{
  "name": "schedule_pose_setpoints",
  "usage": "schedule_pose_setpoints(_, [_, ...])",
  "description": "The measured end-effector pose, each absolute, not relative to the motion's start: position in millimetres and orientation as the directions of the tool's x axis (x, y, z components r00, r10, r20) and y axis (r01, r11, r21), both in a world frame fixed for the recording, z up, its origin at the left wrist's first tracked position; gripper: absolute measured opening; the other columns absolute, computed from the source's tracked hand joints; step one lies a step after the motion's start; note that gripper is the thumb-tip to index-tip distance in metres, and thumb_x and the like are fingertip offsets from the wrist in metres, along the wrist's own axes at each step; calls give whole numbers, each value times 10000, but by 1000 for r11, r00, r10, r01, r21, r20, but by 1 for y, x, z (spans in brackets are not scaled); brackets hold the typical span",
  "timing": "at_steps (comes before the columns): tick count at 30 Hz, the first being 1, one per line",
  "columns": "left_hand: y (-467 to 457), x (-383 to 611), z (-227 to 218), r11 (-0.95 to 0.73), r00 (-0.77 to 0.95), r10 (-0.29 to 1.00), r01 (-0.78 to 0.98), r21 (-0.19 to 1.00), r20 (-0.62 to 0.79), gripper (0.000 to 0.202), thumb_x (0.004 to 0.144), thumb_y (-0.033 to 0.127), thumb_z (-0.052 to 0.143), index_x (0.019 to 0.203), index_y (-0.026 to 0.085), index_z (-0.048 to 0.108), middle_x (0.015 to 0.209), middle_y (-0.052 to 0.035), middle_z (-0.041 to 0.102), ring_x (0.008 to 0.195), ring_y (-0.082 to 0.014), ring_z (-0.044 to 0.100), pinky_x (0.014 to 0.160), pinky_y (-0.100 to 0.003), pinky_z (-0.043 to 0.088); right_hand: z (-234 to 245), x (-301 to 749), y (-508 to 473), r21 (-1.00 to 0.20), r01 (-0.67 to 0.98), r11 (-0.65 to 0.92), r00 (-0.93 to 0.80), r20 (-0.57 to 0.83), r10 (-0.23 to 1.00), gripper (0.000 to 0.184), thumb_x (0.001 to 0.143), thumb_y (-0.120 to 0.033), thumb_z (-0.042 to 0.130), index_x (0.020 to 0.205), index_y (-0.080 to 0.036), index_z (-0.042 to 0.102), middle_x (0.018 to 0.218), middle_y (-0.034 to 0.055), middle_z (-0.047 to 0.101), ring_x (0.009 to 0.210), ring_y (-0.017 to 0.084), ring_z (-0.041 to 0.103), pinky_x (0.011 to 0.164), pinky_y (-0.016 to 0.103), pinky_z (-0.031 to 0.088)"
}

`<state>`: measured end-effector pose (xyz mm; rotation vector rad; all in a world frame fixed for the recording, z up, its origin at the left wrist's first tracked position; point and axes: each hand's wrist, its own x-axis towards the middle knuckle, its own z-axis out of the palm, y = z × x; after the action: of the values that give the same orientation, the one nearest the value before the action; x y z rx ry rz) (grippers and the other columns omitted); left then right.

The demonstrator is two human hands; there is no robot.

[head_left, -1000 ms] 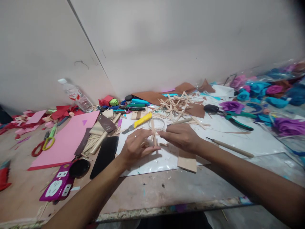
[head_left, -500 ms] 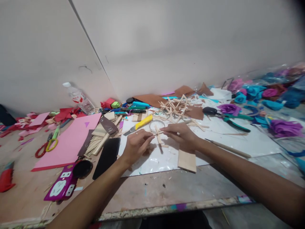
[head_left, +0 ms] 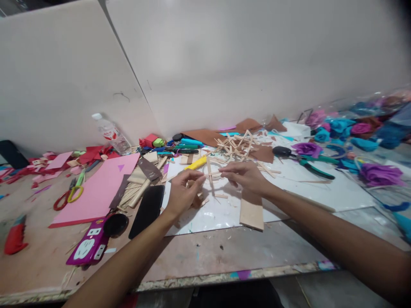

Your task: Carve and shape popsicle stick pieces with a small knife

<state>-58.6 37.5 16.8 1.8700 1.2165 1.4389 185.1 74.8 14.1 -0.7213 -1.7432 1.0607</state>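
Note:
A small cross of thin wooden sticks [head_left: 210, 179] is held up between my hands, over the white sheet [head_left: 221, 220]. My left hand [head_left: 184, 192] pinches the left end of its crossbar between thumb and fingers. At the other end, the fingertips of my right hand [head_left: 245, 176] are closed on the bar. Behind the cross lies a clear ring [head_left: 219, 162], partly hidden by it. A yellow-handled cutter [head_left: 195, 163] lies just beyond my left hand, its blade covered. Below my right hand is a flat wooden block [head_left: 251, 214].
A pile of wooden sticks [head_left: 236, 145] lies behind my hands. To the left are a black phone [head_left: 146, 211], a purple glue-gun-like device [head_left: 87, 244], scissors [head_left: 75, 193] and pink paper [head_left: 99, 188]. Pliers [head_left: 316, 168] and purple crepe flowers [head_left: 380, 174] are on the right.
The cross has turned in my fingers: its long stick now stands more upright and reaches higher. My hands have come up slightly with it. The whole view has shifted a little.

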Motion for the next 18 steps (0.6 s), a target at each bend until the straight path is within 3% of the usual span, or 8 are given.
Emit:
schedule_pose_setpoints(12, [36, -55, 17, -424, 56, 905, 219, 879, 422, 199, 913, 362, 764, 956, 168, 765, 783, -35, 755, 659, -134, 688, 626, -263, 593, 12, 181, 78, -956, -97, 276, -351, 292, 890, 361, 867, -513, 784, 924, -157, 756, 763, 39, 753, 513, 89, 603, 488, 245, 520])
schedule_pose_setpoints(18, [36, -54, 18, -414, 32, 909, 178, 893, 415, 200, 881, 345, 801, 959, 168, 751, 835, -42, 768, 715, -141, 718, 657, -261, 614, 10, 181, 78, -961, -109, 253, -364, 275, 890, 377, 828, -493, 830, 1026, -180, 755, 786, 25, 757, 558, 100, 636, 526, 248, 544])
